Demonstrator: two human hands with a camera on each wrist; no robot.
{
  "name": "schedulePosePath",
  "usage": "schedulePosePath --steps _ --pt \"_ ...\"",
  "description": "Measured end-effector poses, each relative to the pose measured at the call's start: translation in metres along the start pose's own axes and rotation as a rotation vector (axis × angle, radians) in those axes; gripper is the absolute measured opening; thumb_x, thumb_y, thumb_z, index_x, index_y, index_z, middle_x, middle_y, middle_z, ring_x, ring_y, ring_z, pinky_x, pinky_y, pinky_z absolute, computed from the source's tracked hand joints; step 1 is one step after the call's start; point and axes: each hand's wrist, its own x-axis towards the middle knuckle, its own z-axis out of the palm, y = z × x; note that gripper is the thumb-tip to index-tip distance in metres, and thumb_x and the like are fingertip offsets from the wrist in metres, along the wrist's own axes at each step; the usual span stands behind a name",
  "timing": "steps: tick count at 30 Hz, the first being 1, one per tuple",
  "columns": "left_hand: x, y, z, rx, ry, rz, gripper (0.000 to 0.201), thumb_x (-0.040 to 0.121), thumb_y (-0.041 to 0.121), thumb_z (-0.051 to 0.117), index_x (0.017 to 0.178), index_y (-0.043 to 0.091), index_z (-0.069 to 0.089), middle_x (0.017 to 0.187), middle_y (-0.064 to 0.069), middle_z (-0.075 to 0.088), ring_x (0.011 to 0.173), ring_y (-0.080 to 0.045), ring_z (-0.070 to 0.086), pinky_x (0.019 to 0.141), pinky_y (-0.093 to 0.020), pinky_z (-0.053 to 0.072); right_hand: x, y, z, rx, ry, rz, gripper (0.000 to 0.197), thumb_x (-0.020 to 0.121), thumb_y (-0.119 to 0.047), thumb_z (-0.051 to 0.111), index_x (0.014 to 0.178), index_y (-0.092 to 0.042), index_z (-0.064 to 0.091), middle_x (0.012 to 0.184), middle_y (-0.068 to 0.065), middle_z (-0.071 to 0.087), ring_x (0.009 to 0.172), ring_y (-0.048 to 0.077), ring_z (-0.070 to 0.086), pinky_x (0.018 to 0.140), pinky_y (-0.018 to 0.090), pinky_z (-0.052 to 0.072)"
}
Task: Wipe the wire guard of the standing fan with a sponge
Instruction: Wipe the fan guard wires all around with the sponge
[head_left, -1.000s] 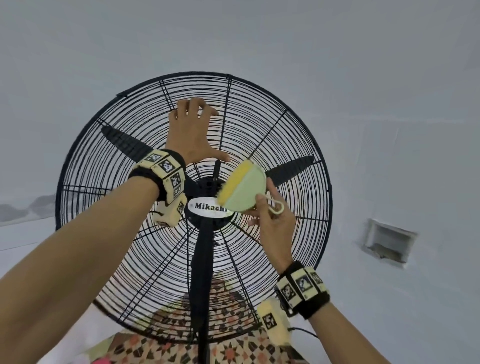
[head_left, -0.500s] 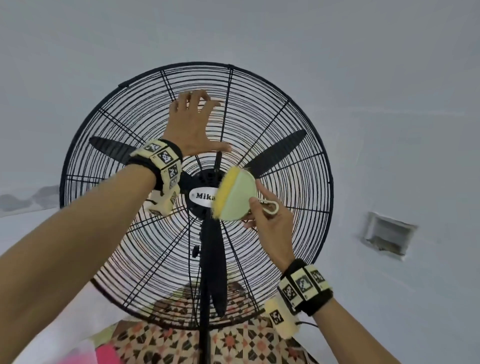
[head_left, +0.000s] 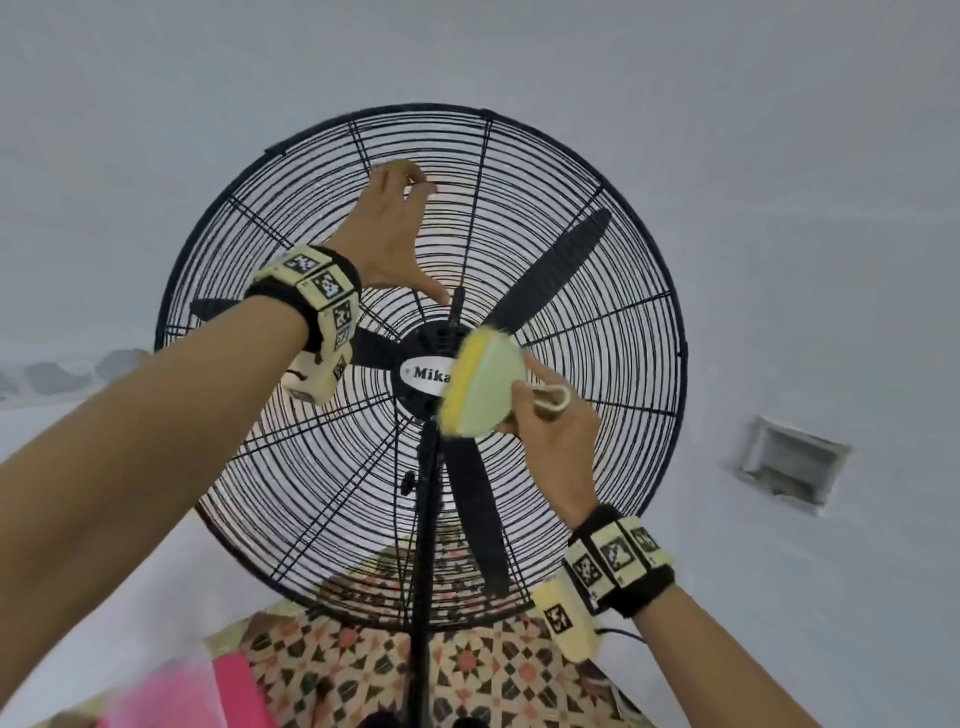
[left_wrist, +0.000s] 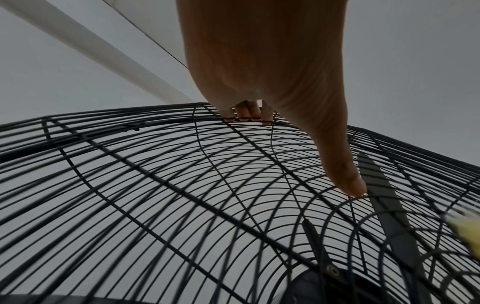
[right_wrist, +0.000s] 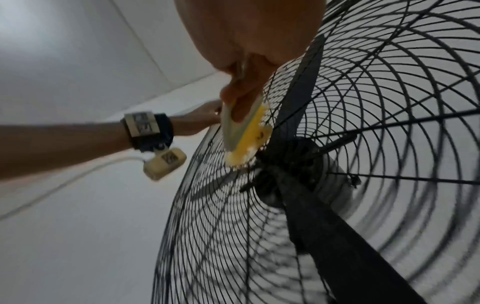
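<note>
— Fan blades (head_left: 550, 260) differ from half a second ago?
— Yes, turned clockwise. Left hand (head_left: 387, 234) crept toward twelve o'clock on the wire guard (head_left: 613, 415), fingertips (left_wrist: 248, 110) hooked in the wires.
— Sponge (head_left: 480, 387)?
— At the hub, pinched in the right hand (head_left: 556, 431); open guard from two to five o'clock
</note>
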Motion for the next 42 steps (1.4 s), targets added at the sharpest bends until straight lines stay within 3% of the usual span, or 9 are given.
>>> schedulePosePath --steps 3,6,13,19,24,29,35,39,42 --pt "0.000 0.000 0.000 0.008 0.016 -0.002 0.138 0.049 0.081 0.085 0.150 -0.001 0.037 0.148 -0.021 0.034 0.138 -0.040 0.029 0.121 -0.053 0.028 -0.011 0.002 0.004 -0.085 -0.161 -0.016 0.036 0.098 -0.005 0.066 0.129 -0.022 0.064 0.088 0.002 0.077 0.074 0.022 0.074 0.057 0.024 0.061" --pt "-0.002 0.000 -0.001 0.007 0.008 -0.017 0.137 0.050 0.079 0.085 0.151 0.001 0.037 0.150 -0.020 0.033 0.139 -0.039 0.028 0.122 -0.050 0.028 -0.005 -0.005 0.005 -0.006 -0.083 -0.003 0.037 0.098 -0.005 0.066 0.132 -0.017 0.066 0.088 -0.012 0.076 0.076 0.014 0.074 0.059 0.025 0.062" --pt "0.000 0.001 -0.002 0.036 -0.017 -0.026 0.137 0.052 0.078 0.086 0.152 0.001 0.035 0.151 -0.019 0.031 0.141 -0.039 0.026 0.123 -0.050 0.026 -0.002 -0.014 0.004 -0.073 -0.142 0.004 0.030 0.096 -0.005 0.068 0.122 -0.021 0.072 0.080 0.000 0.076 0.065 0.014 0.069 0.055 0.027 0.060" --pt "0.003 0.006 -0.002 0.039 -0.053 -0.059 0.142 0.049 0.075 0.090 0.154 0.001 0.030 0.154 -0.019 0.027 0.145 -0.040 0.021 0.124 -0.048 0.022 0.032 -0.026 0.011 -0.122 -0.046 -0.097 0.043 0.102 -0.021 0.065 0.144 -0.025 0.058 0.083 -0.009 0.075 0.082 0.016 0.077 0.066 0.037 0.066" --pt "0.001 0.006 -0.004 0.008 -0.050 -0.072 0.140 0.050 0.071 0.092 0.154 0.002 0.030 0.155 -0.019 0.028 0.146 -0.040 0.021 0.126 -0.048 0.022 0.046 -0.035 0.003 -0.309 0.036 -0.143 0.041 0.103 -0.017 0.063 0.143 -0.013 0.060 0.100 -0.001 0.077 0.075 0.005 0.075 0.054 0.032 0.063" --pt "0.001 0.014 -0.006 0.060 -0.058 -0.075 0.140 0.052 0.073 0.091 0.155 0.000 0.029 0.156 -0.020 0.027 0.148 -0.040 0.020 0.128 -0.046 0.015 0.051 -0.042 0.010 -0.317 -0.089 -0.235 0.041 0.104 -0.022 0.061 0.145 -0.026 0.053 0.082 -0.024 0.067 0.074 0.003 0.075 0.055 0.034 0.063" --pt "0.001 0.014 -0.009 0.077 -0.049 -0.084 0.139 0.050 0.076 0.089 0.151 -0.001 0.032 0.152 -0.020 0.031 0.143 -0.040 0.025 0.124 -0.046 0.024 0.061 -0.042 0.008 -0.476 0.026 -0.246 0.038 0.103 -0.024 0.059 0.139 -0.014 0.063 0.080 -0.001 0.075 0.065 0.019 0.072 0.055 0.042 0.061" --pt "0.002 0.015 -0.008 0.062 -0.036 -0.082 0.138 0.047 0.075 0.091 0.152 0.004 0.036 0.151 -0.017 0.033 0.143 -0.038 0.026 0.123 -0.048 0.027 0.056 -0.048 0.011 -0.338 -0.088 -0.267 0.042 0.103 -0.022 0.064 0.144 -0.018 0.059 0.086 -0.002 0.076 0.073 0.015 0.075 0.061 0.035 0.065" --pt "0.000 0.013 -0.009 0.071 -0.042 -0.085 0.137 0.048 0.075 0.090 0.152 0.005 0.036 0.154 -0.016 0.032 0.145 -0.037 0.024 0.124 -0.047 0.026 0.059 -0.046 0.008 -0.397 0.008 -0.245 0.038 0.103 -0.017 0.062 0.140 -0.013 0.063 0.080 -0.005 0.074 0.066 0.015 0.071 0.058 0.033 0.063"
